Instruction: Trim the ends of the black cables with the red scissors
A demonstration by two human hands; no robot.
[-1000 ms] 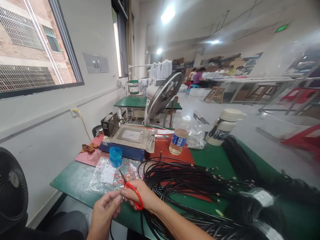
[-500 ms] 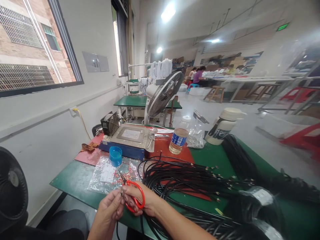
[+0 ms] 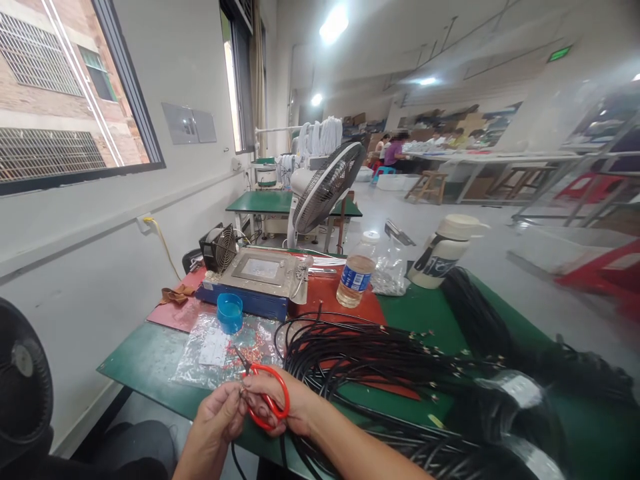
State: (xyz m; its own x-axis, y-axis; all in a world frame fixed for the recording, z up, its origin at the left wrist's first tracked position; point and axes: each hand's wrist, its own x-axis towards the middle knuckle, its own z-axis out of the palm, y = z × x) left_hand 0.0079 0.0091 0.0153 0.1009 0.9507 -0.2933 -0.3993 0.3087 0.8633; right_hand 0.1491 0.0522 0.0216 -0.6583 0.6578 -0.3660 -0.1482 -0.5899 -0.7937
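Red-handled scissors [image 3: 283,393] sit in my right hand [image 3: 273,403], their handle loops around my fingers and the dark blades pointing up and away. My left hand [image 3: 223,413] is closed in a pinch on the end of a black cable [image 3: 237,460], which hangs down below it. The fingertips of both hands meet at the cable end, and fine wire ends there are too small to make out. Just beyond my hands lies a clear plastic bag [image 3: 190,363] scattered with tiny red and orange bits. A large bundle of black cables [image 3: 350,347] spreads to the right.
A blue cup [image 3: 230,313] stands before a solder-pot-like machine [image 3: 255,303] with a small fan [image 3: 219,247]. Behind the cables are a labelled bottle [image 3: 355,280], a plastic bag [image 3: 391,277] and a cream thermos [image 3: 440,253]. More black cables [image 3: 475,320] lie at the right. People sit far back.
The view has shifted very slightly. Both hands stay together at the cable end, with the scissors still in the right hand.
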